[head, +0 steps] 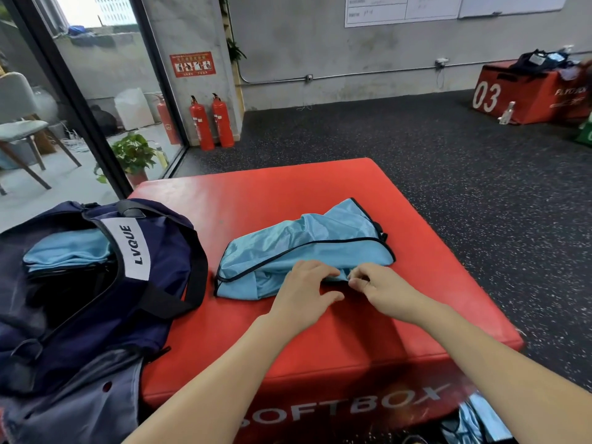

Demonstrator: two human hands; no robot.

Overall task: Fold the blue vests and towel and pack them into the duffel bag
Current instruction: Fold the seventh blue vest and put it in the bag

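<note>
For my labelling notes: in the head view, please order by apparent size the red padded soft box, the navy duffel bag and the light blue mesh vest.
1. Red padded soft box
2. Navy duffel bag, partly cut off by the frame, so unsure
3. Light blue mesh vest

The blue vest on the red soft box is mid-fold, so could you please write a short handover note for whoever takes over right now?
Left hand: pinching the near edge of the blue vest.
Right hand: pinching the same edge, right beside the left.
The vest lies partly folded and rumpled on the red soft box.
Navy duffel bag: open at the box's left side, with folded light-blue fabric already inside.
More blue fabric shows by the box's near right corner.
Left: finish this fold, pack it, then the rest. No towel clearly identifiable.
</note>
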